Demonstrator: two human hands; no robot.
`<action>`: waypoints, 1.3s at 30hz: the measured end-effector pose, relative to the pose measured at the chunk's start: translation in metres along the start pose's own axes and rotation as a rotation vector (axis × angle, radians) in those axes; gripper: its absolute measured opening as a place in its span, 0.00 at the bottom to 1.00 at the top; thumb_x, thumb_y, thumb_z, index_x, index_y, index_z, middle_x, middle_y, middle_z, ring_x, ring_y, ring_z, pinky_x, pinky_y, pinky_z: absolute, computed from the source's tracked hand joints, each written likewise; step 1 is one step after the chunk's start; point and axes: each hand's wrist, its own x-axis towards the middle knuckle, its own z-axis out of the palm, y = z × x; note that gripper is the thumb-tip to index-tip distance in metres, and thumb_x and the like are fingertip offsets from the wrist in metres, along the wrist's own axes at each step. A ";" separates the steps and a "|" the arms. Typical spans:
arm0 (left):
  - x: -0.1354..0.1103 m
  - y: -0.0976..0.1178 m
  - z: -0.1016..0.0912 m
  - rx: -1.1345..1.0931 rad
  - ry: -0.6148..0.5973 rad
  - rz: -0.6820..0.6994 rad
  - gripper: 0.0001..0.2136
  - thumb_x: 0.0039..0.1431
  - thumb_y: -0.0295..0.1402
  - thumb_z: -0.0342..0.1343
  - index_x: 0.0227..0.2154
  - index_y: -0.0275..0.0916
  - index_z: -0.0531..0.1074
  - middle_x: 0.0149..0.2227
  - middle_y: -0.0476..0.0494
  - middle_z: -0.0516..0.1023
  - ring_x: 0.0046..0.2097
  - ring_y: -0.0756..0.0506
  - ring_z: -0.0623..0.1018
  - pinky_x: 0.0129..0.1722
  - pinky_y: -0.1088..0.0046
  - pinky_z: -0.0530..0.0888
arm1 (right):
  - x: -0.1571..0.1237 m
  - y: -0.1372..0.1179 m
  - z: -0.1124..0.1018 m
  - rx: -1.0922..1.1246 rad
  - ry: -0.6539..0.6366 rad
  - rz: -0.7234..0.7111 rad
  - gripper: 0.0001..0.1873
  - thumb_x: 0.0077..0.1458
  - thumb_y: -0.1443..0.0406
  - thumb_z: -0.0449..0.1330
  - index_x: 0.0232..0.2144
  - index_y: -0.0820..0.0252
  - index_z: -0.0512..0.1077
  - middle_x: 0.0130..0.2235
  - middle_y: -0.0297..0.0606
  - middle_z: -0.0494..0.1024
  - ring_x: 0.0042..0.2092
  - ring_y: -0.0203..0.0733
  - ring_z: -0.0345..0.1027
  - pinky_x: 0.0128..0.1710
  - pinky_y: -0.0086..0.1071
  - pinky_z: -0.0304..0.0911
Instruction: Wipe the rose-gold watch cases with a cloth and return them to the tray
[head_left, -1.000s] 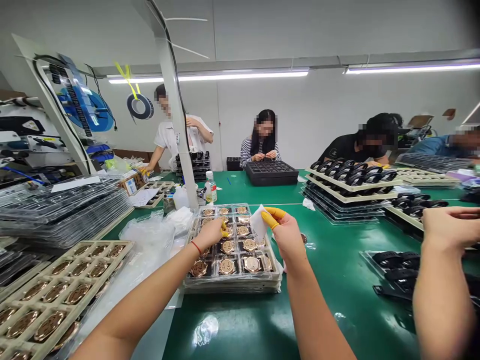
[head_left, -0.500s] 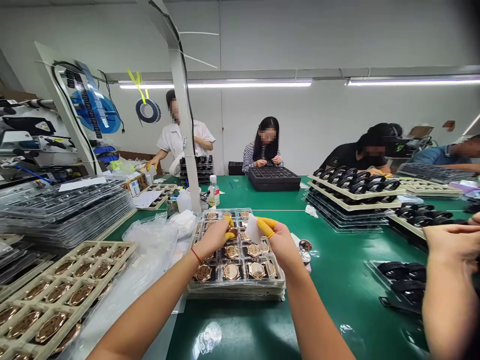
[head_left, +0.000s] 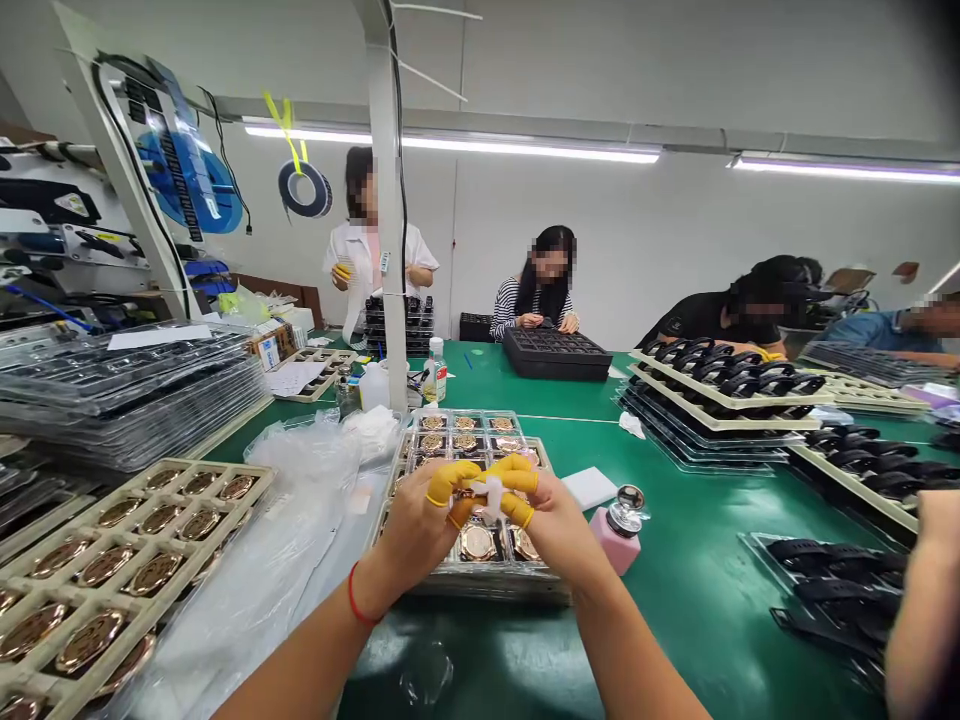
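My left hand point(head_left: 420, 525), with yellow finger cots, pinches a small rose-gold watch case point(head_left: 468, 492), mostly hidden by fingers. My right hand point(head_left: 553, 515), also in yellow finger cots, grips a white wipe point(head_left: 494, 495) and presses it against the case. Both hands meet above a stack of clear plastic trays point(head_left: 495, 578). Rose-gold watch cases point(head_left: 478, 542) sit in the top tray's compartments. Right of the stack stand a pink pump bottle point(head_left: 616, 540) with a metal top and a pad of white wipes point(head_left: 590, 488).
At left lies a beige tray point(head_left: 259, 480) of watch cases, beside plastic bags point(head_left: 300, 475). A white post point(head_left: 390, 250) rises behind the stack. Black watches fill trays point(head_left: 720, 400) at right. A co-worker's arm point(head_left: 930, 600) reaches in at the right edge; other people sit or stand across the table.
My left hand has lifted a watch case from the tray. My right hand has brought the wipe left against it. The view has shifted, showing the pink bottle more fully.
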 end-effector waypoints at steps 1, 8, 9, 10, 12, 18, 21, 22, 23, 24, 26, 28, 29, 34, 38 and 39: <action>0.002 -0.001 -0.003 0.012 0.015 0.028 0.08 0.63 0.32 0.49 0.44 0.40 0.64 0.35 0.42 0.76 0.35 0.44 0.77 0.35 0.69 0.74 | 0.000 0.002 0.002 0.060 -0.025 0.037 0.05 0.53 0.62 0.62 0.31 0.55 0.77 0.37 0.37 0.74 0.41 0.44 0.66 0.45 0.37 0.59; 0.007 -0.003 -0.005 -0.015 0.019 0.179 0.07 0.60 0.25 0.48 0.38 0.41 0.66 0.27 0.47 0.74 0.28 0.47 0.75 0.31 0.72 0.73 | 0.001 0.009 0.015 0.278 0.121 0.196 0.06 0.46 0.63 0.67 0.29 0.56 0.76 0.31 0.33 0.75 0.36 0.41 0.66 0.41 0.34 0.61; 0.005 -0.005 -0.004 -0.060 0.033 0.142 0.06 0.60 0.27 0.50 0.40 0.41 0.66 0.29 0.47 0.75 0.30 0.47 0.75 0.31 0.72 0.73 | 0.002 0.007 0.013 0.343 0.058 0.209 0.06 0.46 0.62 0.67 0.29 0.56 0.76 0.32 0.34 0.76 0.37 0.41 0.67 0.41 0.34 0.61; 0.003 -0.007 -0.003 -0.123 0.045 0.091 0.07 0.60 0.29 0.52 0.41 0.41 0.66 0.31 0.46 0.75 0.32 0.47 0.76 0.32 0.71 0.74 | 0.003 0.006 0.010 0.407 -0.007 0.225 0.07 0.45 0.61 0.68 0.29 0.56 0.77 0.33 0.35 0.76 0.37 0.42 0.68 0.40 0.34 0.62; -0.001 -0.009 -0.001 -0.270 0.046 -0.022 0.10 0.59 0.33 0.56 0.43 0.41 0.65 0.35 0.44 0.76 0.35 0.47 0.77 0.34 0.71 0.75 | 0.004 0.002 0.004 0.518 -0.099 0.268 0.10 0.43 0.58 0.69 0.28 0.57 0.79 0.34 0.37 0.78 0.38 0.43 0.70 0.39 0.34 0.63; -0.009 -0.003 -0.001 -0.543 0.089 -0.206 0.15 0.57 0.37 0.60 0.44 0.42 0.64 0.35 0.46 0.77 0.37 0.48 0.79 0.40 0.73 0.77 | 0.000 -0.004 0.004 0.680 -0.118 0.376 0.18 0.39 0.52 0.70 0.30 0.59 0.80 0.30 0.41 0.79 0.36 0.46 0.72 0.34 0.34 0.65; -0.011 -0.001 -0.001 -0.549 0.118 -0.267 0.15 0.55 0.38 0.61 0.42 0.41 0.66 0.34 0.45 0.77 0.37 0.47 0.79 0.40 0.72 0.77 | -0.003 -0.007 0.008 0.688 -0.034 0.347 0.19 0.38 0.55 0.71 0.34 0.55 0.79 0.32 0.38 0.80 0.35 0.44 0.72 0.33 0.31 0.65; -0.011 -0.001 -0.002 -0.545 0.128 -0.273 0.14 0.55 0.38 0.62 0.42 0.41 0.67 0.35 0.44 0.77 0.36 0.47 0.79 0.38 0.73 0.77 | -0.004 -0.009 0.008 0.680 -0.014 0.336 0.19 0.38 0.55 0.71 0.35 0.54 0.79 0.32 0.38 0.80 0.35 0.43 0.72 0.32 0.31 0.65; -0.010 -0.001 -0.002 -0.540 0.136 -0.270 0.14 0.55 0.37 0.62 0.42 0.41 0.67 0.36 0.43 0.77 0.36 0.47 0.78 0.36 0.74 0.77 | -0.005 -0.010 0.008 0.667 -0.001 0.325 0.19 0.38 0.56 0.71 0.35 0.54 0.78 0.33 0.37 0.80 0.34 0.43 0.72 0.31 0.30 0.65; -0.008 0.000 -0.004 -0.529 0.142 -0.245 0.13 0.55 0.36 0.61 0.41 0.41 0.67 0.36 0.43 0.77 0.36 0.47 0.78 0.34 0.75 0.76 | -0.005 -0.011 0.009 0.651 0.008 0.316 0.18 0.38 0.56 0.71 0.34 0.54 0.78 0.33 0.37 0.79 0.34 0.42 0.72 0.30 0.29 0.64; -0.005 0.001 -0.006 -0.480 0.129 -0.145 0.11 0.56 0.33 0.60 0.41 0.42 0.68 0.34 0.45 0.77 0.34 0.48 0.78 0.33 0.75 0.75 | -0.006 -0.013 0.008 0.620 0.027 0.314 0.16 0.39 0.56 0.71 0.31 0.56 0.78 0.32 0.36 0.79 0.31 0.40 0.70 0.28 0.27 0.62; -0.001 0.003 -0.008 -0.422 0.098 -0.034 0.09 0.56 0.30 0.59 0.40 0.42 0.69 0.31 0.47 0.77 0.31 0.49 0.77 0.32 0.75 0.75 | -0.006 -0.012 0.008 0.602 0.059 0.353 0.15 0.37 0.56 0.72 0.27 0.58 0.77 0.28 0.34 0.78 0.27 0.36 0.67 0.24 0.25 0.59; -0.001 0.005 -0.007 -0.415 0.090 -0.007 0.09 0.56 0.29 0.59 0.39 0.43 0.70 0.30 0.47 0.76 0.30 0.49 0.76 0.32 0.75 0.74 | -0.006 -0.011 0.009 0.601 0.068 0.385 0.15 0.37 0.55 0.72 0.25 0.59 0.77 0.26 0.34 0.77 0.26 0.35 0.66 0.23 0.25 0.58; -0.002 0.014 0.001 -0.755 0.183 -0.321 0.14 0.53 0.33 0.63 0.41 0.44 0.68 0.33 0.50 0.77 0.29 0.52 0.75 0.30 0.80 0.73 | -0.004 -0.001 0.013 0.695 0.017 0.390 0.21 0.37 0.49 0.69 0.27 0.59 0.78 0.25 0.37 0.77 0.28 0.40 0.69 0.28 0.29 0.63; 0.000 0.020 0.005 -0.999 0.260 -0.578 0.17 0.51 0.36 0.65 0.41 0.43 0.66 0.29 0.52 0.76 0.30 0.53 0.76 0.33 0.80 0.74 | -0.003 0.004 0.018 0.738 -0.031 0.334 0.24 0.36 0.46 0.69 0.27 0.60 0.79 0.26 0.40 0.78 0.32 0.44 0.71 0.30 0.32 0.64; 0.000 0.021 0.005 -1.020 0.273 -0.615 0.18 0.50 0.36 0.66 0.41 0.43 0.66 0.29 0.52 0.76 0.31 0.52 0.77 0.33 0.80 0.74 | -0.002 0.004 0.018 0.735 -0.035 0.308 0.24 0.37 0.46 0.68 0.28 0.59 0.79 0.27 0.40 0.78 0.32 0.45 0.71 0.31 0.33 0.65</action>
